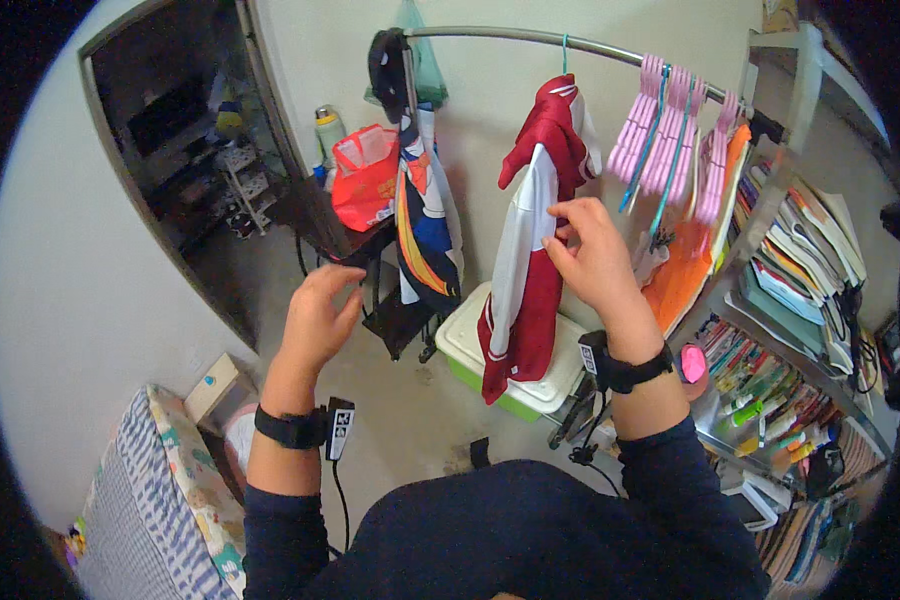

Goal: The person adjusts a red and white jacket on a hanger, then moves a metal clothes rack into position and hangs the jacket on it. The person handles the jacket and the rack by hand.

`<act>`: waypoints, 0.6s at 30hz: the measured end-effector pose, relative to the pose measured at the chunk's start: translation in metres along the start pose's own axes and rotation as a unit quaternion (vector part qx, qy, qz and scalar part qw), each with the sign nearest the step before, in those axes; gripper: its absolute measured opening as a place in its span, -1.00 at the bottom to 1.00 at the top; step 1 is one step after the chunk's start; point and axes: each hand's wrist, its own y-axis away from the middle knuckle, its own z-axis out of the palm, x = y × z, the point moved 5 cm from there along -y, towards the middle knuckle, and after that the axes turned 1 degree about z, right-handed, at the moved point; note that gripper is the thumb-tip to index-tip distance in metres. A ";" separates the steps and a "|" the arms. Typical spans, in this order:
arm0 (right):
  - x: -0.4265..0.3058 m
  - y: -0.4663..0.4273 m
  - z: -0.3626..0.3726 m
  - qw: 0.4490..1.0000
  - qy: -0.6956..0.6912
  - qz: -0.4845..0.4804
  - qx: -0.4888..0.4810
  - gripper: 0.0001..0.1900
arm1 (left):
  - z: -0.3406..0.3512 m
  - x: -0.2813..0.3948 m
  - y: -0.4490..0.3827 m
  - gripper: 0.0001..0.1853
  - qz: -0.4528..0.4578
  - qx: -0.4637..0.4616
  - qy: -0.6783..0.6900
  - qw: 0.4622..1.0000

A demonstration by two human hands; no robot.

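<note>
A red, white and grey long-sleeved jacket [547,300] hangs from a green hanger [565,52] on a metal clothes rail [495,32]. My right hand [589,255] is beside the jacket's white part, thumb and index finger apart; whether the fingertips touch the cloth cannot be told. In mid-air to the left, my left hand [322,311] is empty, its fingers curved and apart. Pink hangers [667,142], with a few blue ones among them, hang on the rail to the right of the jacket. A dark patterned garment [427,225] hangs at the rail's left end.
Below the jacket stands a green storage box with a white lid [461,322]. A red bag [365,180] and a bottle [330,131] are on a dark table at the back. Shelves of books [810,262] stand right; a bed [165,487] is lower left. Cables hang from both wrist straps.
</note>
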 end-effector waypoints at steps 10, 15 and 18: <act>0.035 -0.066 0.039 0.987 0.143 0.072 0.029 -0.58 | 0.135 -0.071 -0.157 -0.77 0.125 -0.093 0.136 0.978; 0.042 -0.095 0.068 0.958 0.257 0.119 0.052 -0.47 | 0.209 -0.100 -0.234 -0.77 0.215 -0.130 0.210 0.945; 0.044 -0.113 0.077 0.931 0.320 0.154 0.088 -0.44 | 0.242 -0.112 -0.277 -0.77 0.267 -0.137 0.230 0.926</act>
